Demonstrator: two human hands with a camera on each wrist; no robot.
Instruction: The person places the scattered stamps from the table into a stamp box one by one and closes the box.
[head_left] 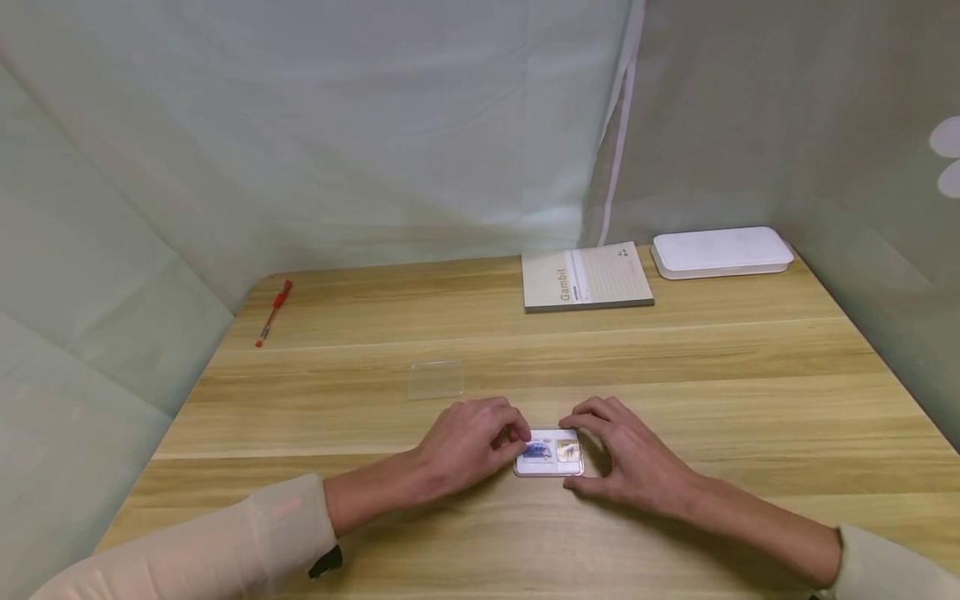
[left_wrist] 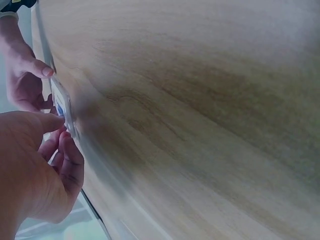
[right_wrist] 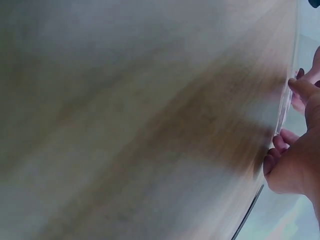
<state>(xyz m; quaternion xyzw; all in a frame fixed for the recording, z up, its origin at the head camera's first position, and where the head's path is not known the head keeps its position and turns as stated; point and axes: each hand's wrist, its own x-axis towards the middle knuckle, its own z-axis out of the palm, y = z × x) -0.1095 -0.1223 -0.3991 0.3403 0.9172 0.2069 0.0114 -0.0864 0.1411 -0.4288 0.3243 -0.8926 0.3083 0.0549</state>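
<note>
A small white rectangular case with clear edges and blue and gold pictures (head_left: 551, 457) lies flat on the wood-grain worktop (head_left: 750, 400), between the person's hands. The right hand (head_left: 633, 457) grips its right end, thumb and fingers across opposite edges; the left hand (head_left: 468, 443) pinches at its left end, thumb over the blue picture. The step in hand seems to be fingertip work at that end; the next move calls for a steady right hold. "Gambit" reads on the beige paper notebook (head_left: 551, 279); the case's print is too small.
</note>
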